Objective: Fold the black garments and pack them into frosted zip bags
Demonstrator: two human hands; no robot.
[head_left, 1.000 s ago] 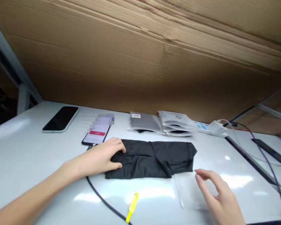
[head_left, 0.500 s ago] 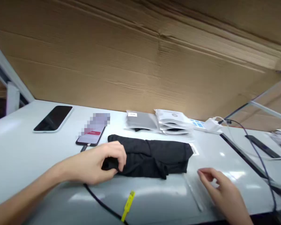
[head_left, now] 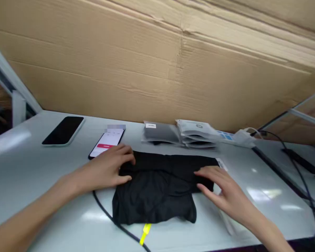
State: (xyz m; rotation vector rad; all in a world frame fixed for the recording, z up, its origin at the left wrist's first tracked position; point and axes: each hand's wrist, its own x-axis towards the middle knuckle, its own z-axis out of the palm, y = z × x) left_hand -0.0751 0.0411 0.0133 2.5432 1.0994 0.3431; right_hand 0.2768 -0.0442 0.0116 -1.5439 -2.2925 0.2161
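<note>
A black cloth garment (head_left: 157,189) lies partly folded on the table, its lower flap spread toward me over a black cable. At its left end rests my left hand (head_left: 111,168), fingers bent and thumb apart, touching the cloth without a visible grip. My right hand (head_left: 223,185) is over the garment's right end, fingers stretched out and thumb spread. Under that end a clear plastic bag (head_left: 227,222) with a white label is partly covered.
Two phones, one dark (head_left: 64,131) and one lit (head_left: 107,143), lie at the left. Packed plastic pouches (head_left: 198,131) sit by the cardboard wall (head_left: 115,63). A power strip (head_left: 241,136) is at the right. The black cable (head_left: 105,211) carries a yellow tag (head_left: 146,231).
The garment's lower part has been unfolded toward me. My left hand has let go of the cloth and opened; my right hand has moved up and left onto the garment.
</note>
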